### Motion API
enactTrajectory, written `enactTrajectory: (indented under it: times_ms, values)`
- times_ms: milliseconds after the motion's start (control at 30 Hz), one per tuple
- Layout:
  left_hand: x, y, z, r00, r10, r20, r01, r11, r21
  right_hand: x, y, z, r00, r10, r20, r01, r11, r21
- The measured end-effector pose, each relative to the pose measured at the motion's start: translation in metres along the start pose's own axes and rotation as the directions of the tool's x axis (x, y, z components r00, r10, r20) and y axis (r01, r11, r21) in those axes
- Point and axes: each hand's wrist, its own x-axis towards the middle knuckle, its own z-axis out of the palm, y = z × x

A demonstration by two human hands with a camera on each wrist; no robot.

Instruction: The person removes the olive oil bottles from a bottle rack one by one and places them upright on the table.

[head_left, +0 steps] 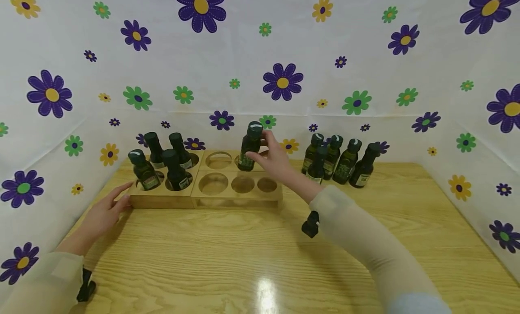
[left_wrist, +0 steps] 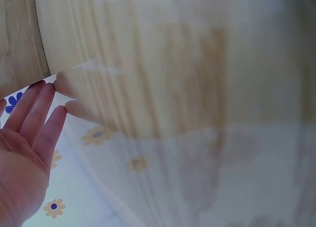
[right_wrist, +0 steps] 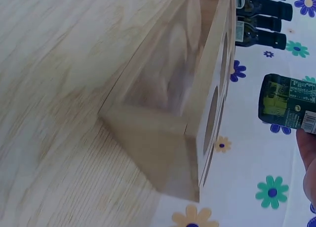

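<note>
From the head view, the right hand (head_left: 273,159) has its fingers and thumb curled round a dark green bottle (head_left: 249,146), gripping it about the body and holding it upright over the back row of the wooden rack (head_left: 235,199), above the middle hole there. The left hand (head_left: 104,210) lies with straight, relaxed fingers, the tips touching the rack's left end. Four bottles (head_left: 162,163) stand in the rack's left holes; the holes to their right show bare. Five more bottles (head_left: 339,160) huddle on the table (head_left: 260,260) just right of the rack, near the flowered backdrop (head_left: 260,70). The near table before the rack lies open.

The left wrist view shows the left hand (left_wrist: 24,153) flat and open, fingertips (left_wrist: 47,91) against the pale, blurred corner of the rack (left_wrist: 148,64).

The right wrist view shows the held bottle (right_wrist: 289,102) with its label facing us, hanging clear of the rack (right_wrist: 173,123), beside the round holes; only a bit of the right hand (right_wrist: 308,158) shows at the picture's edge, and the other bottles (right_wrist: 261,19) stand at the rack's far end
</note>
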Motion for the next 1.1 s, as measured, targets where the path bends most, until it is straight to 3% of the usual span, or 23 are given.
enactTrajectory:
  times_ms: [233,633,1100]
  values:
    - [0.0,0.002,-0.001,1.0,-0.008,0.005,0.008,1.0,-0.003,-0.028,0.005,-0.041,0.999,0.049,0.011,-0.048,0.997,-0.053]
    - [-0.001,0.0,-0.001,1.0,-0.002,0.006,0.002,1.0,-0.004,-0.081,0.018,-0.1,0.993,0.101,-0.06,-0.109,0.982,-0.152]
    - [0.0,-0.001,0.001,1.0,-0.009,0.01,0.009,1.0,0.004,-0.137,0.041,-0.137,0.983,0.16,-0.094,-0.177,0.958,-0.224]
